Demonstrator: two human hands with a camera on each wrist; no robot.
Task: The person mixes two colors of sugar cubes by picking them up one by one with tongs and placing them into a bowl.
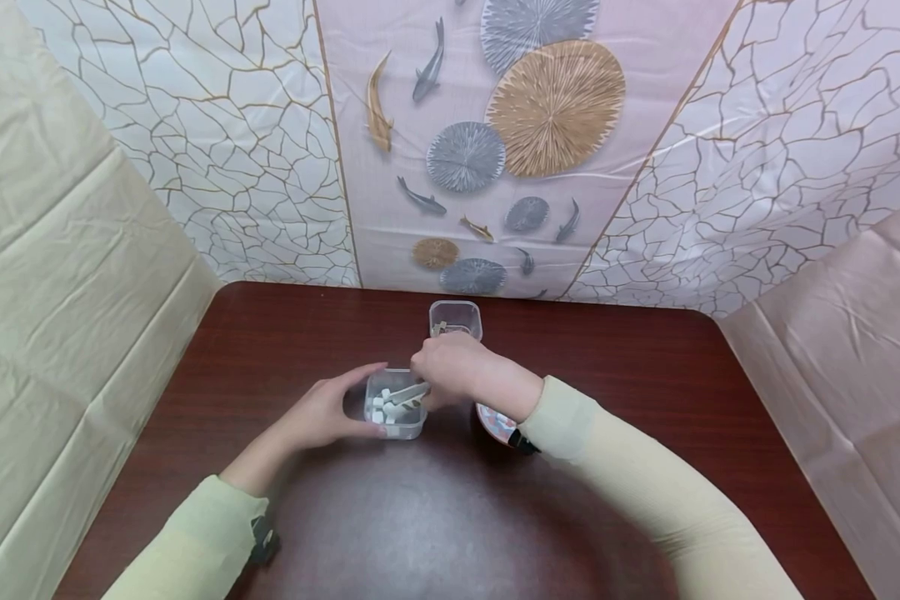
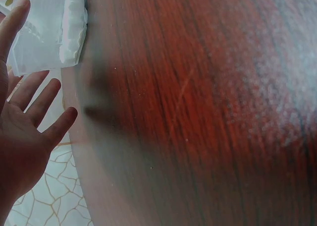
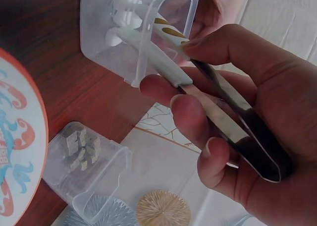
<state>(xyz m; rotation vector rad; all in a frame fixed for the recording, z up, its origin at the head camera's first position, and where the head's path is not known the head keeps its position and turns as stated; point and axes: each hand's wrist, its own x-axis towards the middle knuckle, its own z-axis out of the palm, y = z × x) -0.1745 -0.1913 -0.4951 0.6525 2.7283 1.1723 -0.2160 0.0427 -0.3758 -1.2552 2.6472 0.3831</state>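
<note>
Nearest, we log our left hand (image 1: 321, 414), fingers straight, steadying the near clear tub (image 1: 395, 405) of white cubes (image 1: 381, 408) at table (image 1: 645, 392) centre. Our right hand (image 1: 450, 367) pinches metal tongs (image 3: 218, 99), tips inside that tub. Right: patterned dish (image 1: 497, 423). Farther: second clear tub (image 1: 456, 319).

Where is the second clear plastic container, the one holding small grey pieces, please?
In the head view, the clear plastic container sits mid-table, just beyond the right hand.
</note>
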